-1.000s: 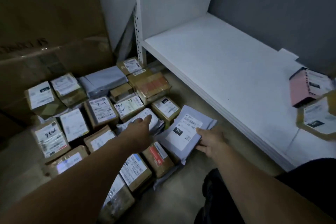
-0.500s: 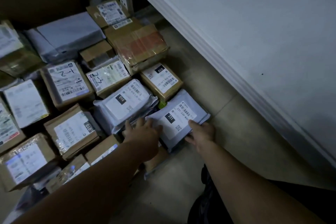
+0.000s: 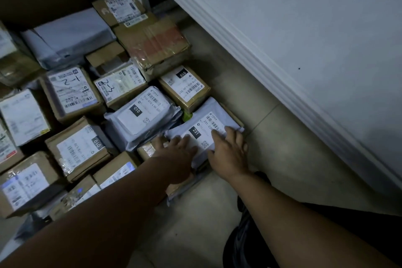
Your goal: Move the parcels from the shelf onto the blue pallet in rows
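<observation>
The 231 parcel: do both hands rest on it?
Yes, the left hand and the right hand both lie flat on the 231 parcel.

Printed "231" and "231-239" on right mailer (image 3: 204,123); "010", "010-010-L30-551" on centre mailer (image 3: 140,118); "010" on upper box (image 3: 185,87) and lower-left box (image 3: 80,148); handwritten "2-1" on left box (image 3: 69,91), "2-3" on middle box (image 3: 119,87).

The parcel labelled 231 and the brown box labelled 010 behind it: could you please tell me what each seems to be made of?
Parcel 231: apparently a soft grey plastic mailer bag, matte, creased and folded at its edges. Box 010: probably brown cardboard, with flat faces and sharp corners, glossy where taped.
</observation>
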